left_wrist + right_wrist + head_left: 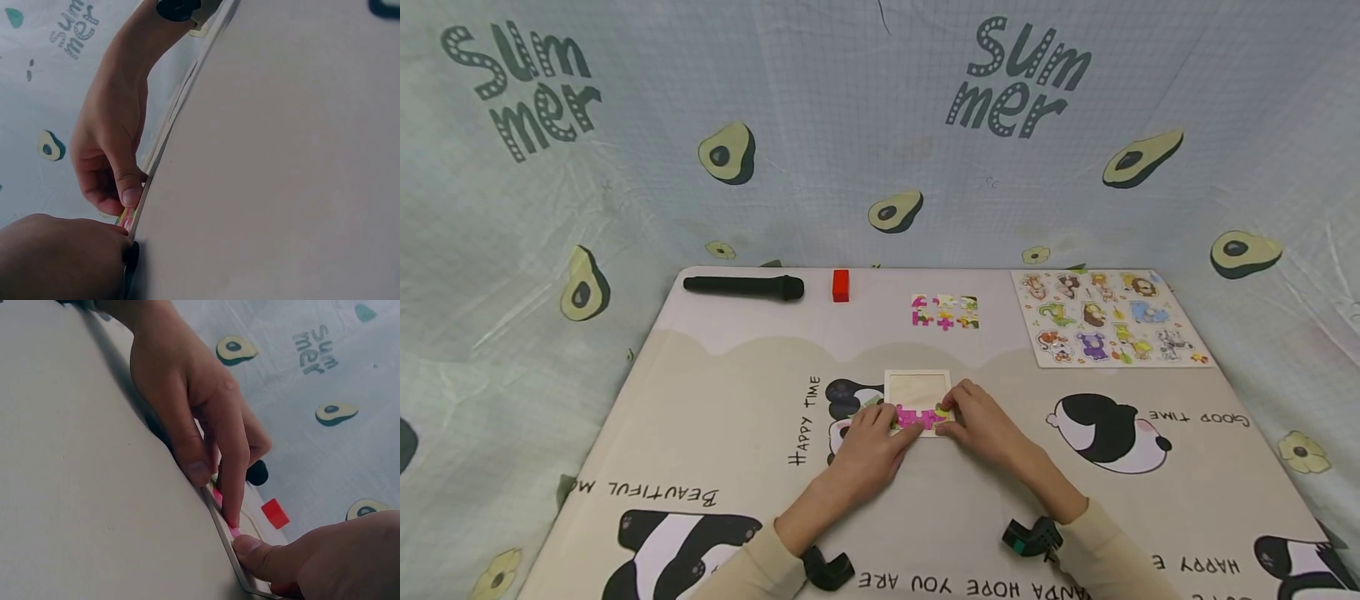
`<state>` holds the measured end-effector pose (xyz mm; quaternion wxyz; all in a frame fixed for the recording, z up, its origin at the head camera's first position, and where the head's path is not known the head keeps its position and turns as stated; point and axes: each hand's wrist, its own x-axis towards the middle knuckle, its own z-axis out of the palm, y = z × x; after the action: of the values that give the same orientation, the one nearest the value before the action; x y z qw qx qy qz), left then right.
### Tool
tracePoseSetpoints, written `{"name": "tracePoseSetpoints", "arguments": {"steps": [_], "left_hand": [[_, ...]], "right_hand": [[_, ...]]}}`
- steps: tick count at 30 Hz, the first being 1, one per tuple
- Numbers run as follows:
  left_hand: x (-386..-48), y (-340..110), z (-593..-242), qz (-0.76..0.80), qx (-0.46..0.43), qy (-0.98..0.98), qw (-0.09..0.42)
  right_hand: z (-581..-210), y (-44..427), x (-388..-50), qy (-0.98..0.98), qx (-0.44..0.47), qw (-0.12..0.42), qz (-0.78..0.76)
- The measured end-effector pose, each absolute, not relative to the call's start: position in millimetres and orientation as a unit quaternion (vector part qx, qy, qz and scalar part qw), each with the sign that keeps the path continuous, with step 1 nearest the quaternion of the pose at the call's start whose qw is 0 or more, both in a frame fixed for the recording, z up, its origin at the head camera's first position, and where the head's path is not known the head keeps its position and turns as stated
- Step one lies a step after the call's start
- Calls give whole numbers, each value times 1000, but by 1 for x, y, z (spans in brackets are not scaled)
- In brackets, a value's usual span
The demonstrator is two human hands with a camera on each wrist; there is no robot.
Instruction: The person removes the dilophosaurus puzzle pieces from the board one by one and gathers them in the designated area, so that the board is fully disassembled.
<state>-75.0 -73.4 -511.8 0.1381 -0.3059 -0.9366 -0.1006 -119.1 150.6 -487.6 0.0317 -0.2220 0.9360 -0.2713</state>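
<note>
A small wooden puzzle tray (919,379) lies on the tablecloth, with pink and yellow-green jigsaw pieces (916,417) along its near side and bare wood behind them. My left hand (871,446) holds the tray's left side. In the right wrist view, the left index finger touches the pink pieces (235,532), while its thumb sits at the near edge. At the tray's right side, my right hand (988,425) grips the rim, its thumb (247,544) lying on top. The right fingertips are partly hidden.
Loose jigsaw pieces (946,312) lie grouped behind the tray. Farther left are a red block (841,286) and a black microphone-shaped object (743,287). An animal picture board (1112,321) rests at the back right. A printed curtain (820,108) hangs behind the table.
</note>
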Motion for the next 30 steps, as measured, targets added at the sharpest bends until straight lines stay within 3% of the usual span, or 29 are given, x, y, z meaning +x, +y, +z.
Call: {"name": "tracePoseSetpoints", "arguments": {"steps": [19, 30], "left_hand": [[-75, -74, -511, -106, -304, -936, 144], [-76, -75, -512, -103, -308, -934, 150]], "right_hand": [[-485, 154, -121, 909, -210, 54, -356], [-483, 161, -132, 902, -189, 29, -388]]}}
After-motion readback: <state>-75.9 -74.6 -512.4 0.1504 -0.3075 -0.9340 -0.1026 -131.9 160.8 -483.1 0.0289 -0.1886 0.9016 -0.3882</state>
